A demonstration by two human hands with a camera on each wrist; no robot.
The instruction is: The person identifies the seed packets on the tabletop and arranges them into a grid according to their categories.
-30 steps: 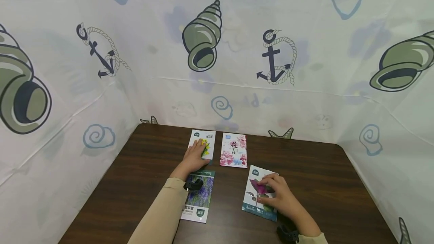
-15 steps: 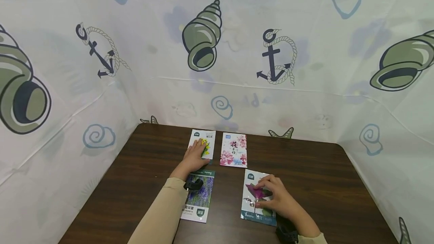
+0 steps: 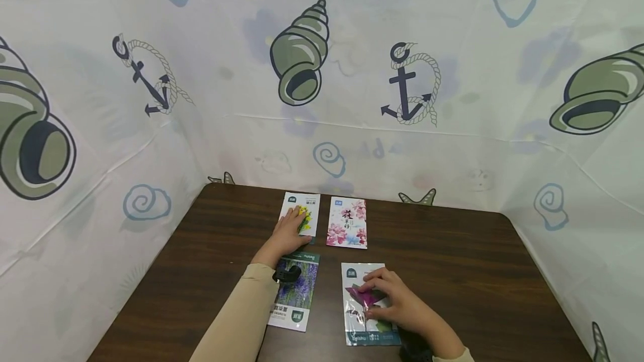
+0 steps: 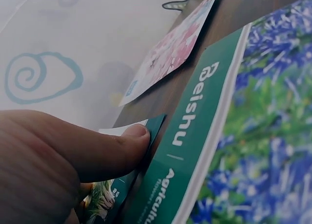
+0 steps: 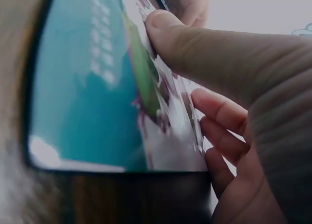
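Note:
My left hand (image 3: 285, 236) rests on a white seed packet with yellow flowers (image 3: 312, 201) at the back of the table, fingers laid across it. In the left wrist view, the thumb (image 4: 112, 148) lies over that packet's green end. Nearer, partly under my left wrist, lies a seed packet with blue-purple flowers (image 3: 301, 295). With thumb and curled fingers, my right hand (image 3: 397, 301) pinches the face of a white seed packet with a purple flower (image 3: 354, 323) at front right. Its teal end (image 5: 83, 121) fills much of the right wrist view, and creases show near the fingers.
A pink-blossom packet (image 3: 347, 222) lies at the back, right of the yellow-flower one. The dark wooden table (image 3: 468, 278) meets a white patterned cloth (image 3: 231, 94) at its back and sides.
My right hand has drawn the purple-flower packet left and toward me, turning it nearly straight. My left hand has stayed on the yellow-flower packet.

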